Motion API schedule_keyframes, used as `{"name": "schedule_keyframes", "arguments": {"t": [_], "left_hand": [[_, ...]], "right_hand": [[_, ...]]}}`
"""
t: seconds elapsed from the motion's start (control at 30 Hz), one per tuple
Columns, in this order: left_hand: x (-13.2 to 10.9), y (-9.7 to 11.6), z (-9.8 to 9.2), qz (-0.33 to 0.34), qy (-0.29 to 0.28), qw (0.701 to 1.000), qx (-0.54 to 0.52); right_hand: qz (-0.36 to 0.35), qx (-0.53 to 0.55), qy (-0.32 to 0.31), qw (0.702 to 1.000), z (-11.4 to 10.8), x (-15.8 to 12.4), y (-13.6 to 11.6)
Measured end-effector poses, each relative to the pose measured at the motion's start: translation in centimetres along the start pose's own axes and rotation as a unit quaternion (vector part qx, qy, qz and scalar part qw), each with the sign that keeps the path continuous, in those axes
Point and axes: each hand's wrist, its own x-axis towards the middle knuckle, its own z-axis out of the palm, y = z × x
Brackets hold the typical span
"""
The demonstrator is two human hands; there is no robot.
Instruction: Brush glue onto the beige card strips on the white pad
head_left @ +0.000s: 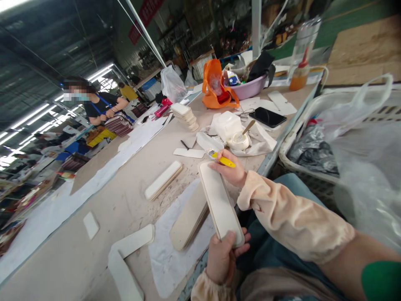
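A stack of long white rounded strips (221, 205) is tilted over the table's front edge. My left hand (224, 253) grips its lower end, thumb on top and fingers beneath. At the upper end, my right hand (232, 169) holds a yellow-handled brush (226, 160) and also touches the strips. The brush's pale bristles point up and left. Just left, another pile of long beige strips (191, 217) lies on a white sheet (166, 234). Farther back is a smaller stack of white strips (164, 179). Beyond the brush sits a roll of white tape or small white tub (239, 141) with a stick on it.
A black phone (268, 117), orange bag (216, 83), purple basin (249, 88) and amber bottle (299, 75) stand toward the back right. A white plastic basket (285, 152) adjoins the table on the right. An L-shaped white piece (125, 255) lies front left. Another person (100, 104) works at far left.
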Motion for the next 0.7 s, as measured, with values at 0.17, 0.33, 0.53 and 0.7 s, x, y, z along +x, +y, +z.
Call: {"name": "schedule_keyframes", "arguments": {"t": [0.17, 0.33, 0.53, 0.7], "left_hand": [[0.5, -0.6, -0.5, -0.007, 0.006, 1.0, 0.002], [0.9, -0.9, -1.0, -0.029, 0.012, 1.0, 0.001], [0.9, -0.7, -1.7, -0.039, 0.013, 0.999, -0.003], [0.7, -0.6, -2.4, -0.053, 0.002, 0.999, 0.01]], "right_hand": [[-0.009, 0.009, 0.001, 1.0, 0.0, -0.1, 0.0], [-0.03, 0.008, -0.016, 0.999, 0.0, -0.4, 0.1], [-0.015, 0.018, -0.042, 0.999, 0.1, -0.6, -0.2], [-0.022, -0.017, -0.075, 0.997, -0.1, -0.7, -0.6]]}}
